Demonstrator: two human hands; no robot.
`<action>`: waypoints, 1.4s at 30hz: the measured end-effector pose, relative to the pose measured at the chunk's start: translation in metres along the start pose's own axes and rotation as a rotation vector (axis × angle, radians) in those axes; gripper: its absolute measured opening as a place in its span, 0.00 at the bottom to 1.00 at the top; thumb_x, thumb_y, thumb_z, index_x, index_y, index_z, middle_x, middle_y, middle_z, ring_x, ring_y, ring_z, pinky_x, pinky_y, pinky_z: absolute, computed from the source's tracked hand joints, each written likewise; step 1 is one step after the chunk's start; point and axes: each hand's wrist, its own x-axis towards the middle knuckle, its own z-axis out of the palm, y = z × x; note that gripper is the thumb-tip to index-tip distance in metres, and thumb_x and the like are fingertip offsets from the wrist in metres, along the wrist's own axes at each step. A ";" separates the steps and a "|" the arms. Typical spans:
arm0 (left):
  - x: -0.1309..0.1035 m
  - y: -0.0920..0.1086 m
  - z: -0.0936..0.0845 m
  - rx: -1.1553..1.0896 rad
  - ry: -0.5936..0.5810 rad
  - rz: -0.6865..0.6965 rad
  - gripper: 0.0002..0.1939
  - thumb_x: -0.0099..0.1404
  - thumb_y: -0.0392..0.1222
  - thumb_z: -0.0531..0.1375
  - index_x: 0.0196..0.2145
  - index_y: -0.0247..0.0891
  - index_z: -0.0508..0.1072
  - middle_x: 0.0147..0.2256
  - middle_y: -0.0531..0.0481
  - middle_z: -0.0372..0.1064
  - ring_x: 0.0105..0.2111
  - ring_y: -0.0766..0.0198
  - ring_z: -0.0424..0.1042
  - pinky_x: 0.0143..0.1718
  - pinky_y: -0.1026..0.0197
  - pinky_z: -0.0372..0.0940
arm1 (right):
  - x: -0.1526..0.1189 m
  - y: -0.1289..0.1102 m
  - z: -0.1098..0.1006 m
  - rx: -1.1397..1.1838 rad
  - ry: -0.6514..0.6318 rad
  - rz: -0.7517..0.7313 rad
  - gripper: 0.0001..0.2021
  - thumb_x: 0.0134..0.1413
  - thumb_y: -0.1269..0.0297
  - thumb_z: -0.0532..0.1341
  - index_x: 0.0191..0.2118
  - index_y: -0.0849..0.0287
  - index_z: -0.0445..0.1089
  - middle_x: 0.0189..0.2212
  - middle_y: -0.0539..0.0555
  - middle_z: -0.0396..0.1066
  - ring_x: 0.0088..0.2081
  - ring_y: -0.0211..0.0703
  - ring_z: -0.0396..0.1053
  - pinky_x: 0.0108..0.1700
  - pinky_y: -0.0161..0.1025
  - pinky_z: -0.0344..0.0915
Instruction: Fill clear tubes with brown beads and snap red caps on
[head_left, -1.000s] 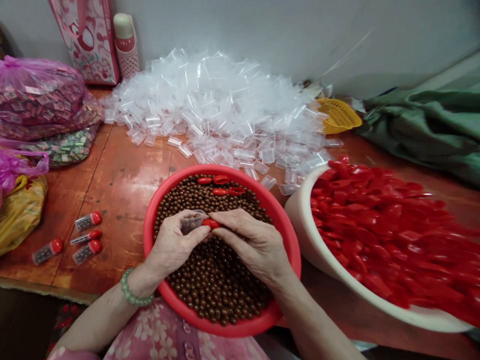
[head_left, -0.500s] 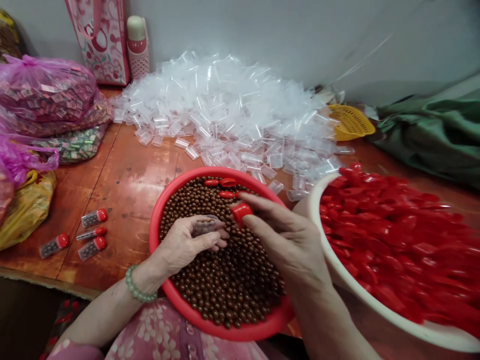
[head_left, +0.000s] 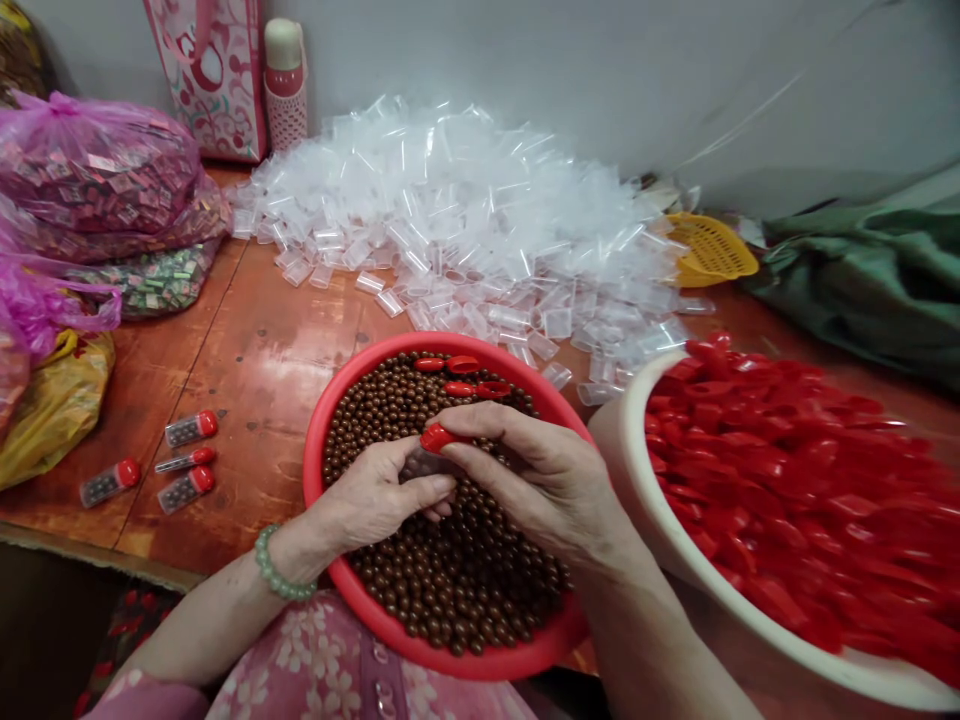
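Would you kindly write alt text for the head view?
Left hand holding a clear container, right hand a red cap at its end, above a red basin of brown balls. Heaped clear containers lie behind; a white tub holds red caps.

Left fingers [head_left: 429, 491] hold a clear container [head_left: 421, 463], right fingers [head_left: 499, 424] a red cap [head_left: 434, 437].

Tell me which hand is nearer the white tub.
Right. The right hand is over the red basin, on the side toward the white tub; the left hand is farther off, toward the opposite side.
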 end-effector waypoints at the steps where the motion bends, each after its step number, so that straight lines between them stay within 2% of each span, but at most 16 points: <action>1: 0.000 0.000 0.000 0.013 -0.002 0.005 0.15 0.56 0.50 0.62 0.32 0.33 0.69 0.25 0.52 0.65 0.25 0.69 0.64 0.31 0.63 0.62 | 0.000 0.000 -0.001 -0.010 -0.008 0.001 0.08 0.58 0.70 0.61 0.43 0.54 0.72 0.39 0.50 0.77 0.40 0.39 0.75 0.44 0.36 0.72; 8: 0.000 -0.003 -0.001 0.093 -0.051 0.016 0.13 0.60 0.48 0.58 0.26 0.35 0.65 0.22 0.55 0.61 0.22 0.71 0.61 0.27 0.65 0.59 | 0.002 -0.002 -0.005 -0.016 -0.087 0.018 0.06 0.58 0.71 0.61 0.41 0.56 0.72 0.38 0.51 0.76 0.38 0.38 0.74 0.42 0.34 0.71; 12: -0.001 -0.002 -0.002 0.159 -0.087 -0.002 0.12 0.61 0.45 0.56 0.25 0.36 0.63 0.22 0.55 0.60 0.23 0.71 0.60 0.27 0.65 0.58 | 0.001 0.002 -0.005 0.046 -0.110 0.041 0.06 0.58 0.70 0.61 0.41 0.55 0.72 0.36 0.50 0.76 0.38 0.38 0.74 0.40 0.33 0.71; 18: 0.000 -0.003 -0.004 0.142 -0.093 -0.017 0.11 0.61 0.46 0.57 0.27 0.36 0.63 0.22 0.55 0.60 0.23 0.71 0.60 0.27 0.65 0.57 | -0.005 0.005 0.002 0.019 -0.041 0.061 0.06 0.59 0.68 0.61 0.41 0.54 0.73 0.36 0.52 0.77 0.37 0.41 0.75 0.41 0.38 0.72; 22: -0.001 -0.005 -0.005 0.097 -0.100 -0.055 0.15 0.60 0.50 0.60 0.26 0.36 0.64 0.22 0.55 0.60 0.22 0.70 0.60 0.26 0.65 0.57 | -0.010 0.004 0.005 -0.047 -0.025 -0.013 0.06 0.60 0.68 0.60 0.42 0.54 0.71 0.36 0.52 0.76 0.38 0.42 0.75 0.40 0.39 0.73; 24: -0.001 -0.004 -0.005 0.055 -0.098 -0.058 0.16 0.59 0.51 0.61 0.26 0.35 0.65 0.22 0.55 0.60 0.23 0.71 0.59 0.26 0.65 0.56 | -0.013 0.002 0.007 -0.125 -0.049 -0.084 0.11 0.58 0.62 0.62 0.47 0.55 0.68 0.39 0.56 0.75 0.40 0.46 0.75 0.42 0.43 0.73; 26: -0.002 -0.003 -0.005 -0.011 -0.079 -0.054 0.18 0.58 0.53 0.63 0.26 0.34 0.67 0.23 0.55 0.61 0.24 0.71 0.59 0.27 0.66 0.56 | -0.014 0.000 0.010 -0.235 -0.076 -0.148 0.25 0.53 0.52 0.66 0.53 0.58 0.63 0.43 0.61 0.74 0.44 0.52 0.73 0.44 0.48 0.72; 28: -0.001 -0.002 -0.005 -0.109 -0.064 -0.066 0.20 0.55 0.54 0.65 0.26 0.33 0.68 0.24 0.54 0.62 0.25 0.71 0.60 0.28 0.66 0.56 | -0.014 -0.002 0.015 -0.356 -0.084 -0.195 0.36 0.48 0.46 0.67 0.57 0.62 0.58 0.46 0.66 0.71 0.47 0.58 0.71 0.46 0.53 0.71; 29: 0.000 -0.002 -0.004 -0.168 -0.067 -0.078 0.21 0.54 0.55 0.66 0.26 0.32 0.69 0.24 0.54 0.63 0.25 0.71 0.60 0.29 0.65 0.57 | -0.013 -0.002 0.017 -0.411 -0.089 -0.215 0.37 0.49 0.47 0.66 0.58 0.63 0.56 0.47 0.68 0.70 0.48 0.60 0.70 0.46 0.55 0.70; 31: 0.001 -0.002 -0.003 -0.264 -0.075 -0.094 0.23 0.50 0.56 0.69 0.25 0.32 0.69 0.24 0.53 0.64 0.26 0.70 0.62 0.31 0.65 0.58 | -0.012 -0.002 0.022 -0.504 -0.089 -0.249 0.34 0.52 0.55 0.64 0.59 0.65 0.53 0.47 0.69 0.69 0.48 0.60 0.70 0.46 0.56 0.69; 34: 0.002 -0.003 -0.003 -0.314 -0.084 -0.104 0.24 0.48 0.57 0.70 0.23 0.31 0.70 0.23 0.53 0.65 0.26 0.70 0.62 0.32 0.65 0.58 | -0.011 0.000 0.027 -0.565 -0.040 -0.294 0.31 0.51 0.63 0.61 0.60 0.65 0.52 0.44 0.67 0.70 0.45 0.59 0.70 0.43 0.55 0.69; 42: -0.001 -0.002 -0.004 -0.367 -0.140 -0.119 0.24 0.46 0.55 0.71 0.22 0.31 0.70 0.22 0.53 0.64 0.24 0.72 0.62 0.31 0.66 0.58 | -0.012 0.003 0.029 -0.549 0.038 -0.355 0.31 0.49 0.61 0.59 0.59 0.62 0.54 0.40 0.63 0.71 0.40 0.56 0.71 0.39 0.53 0.69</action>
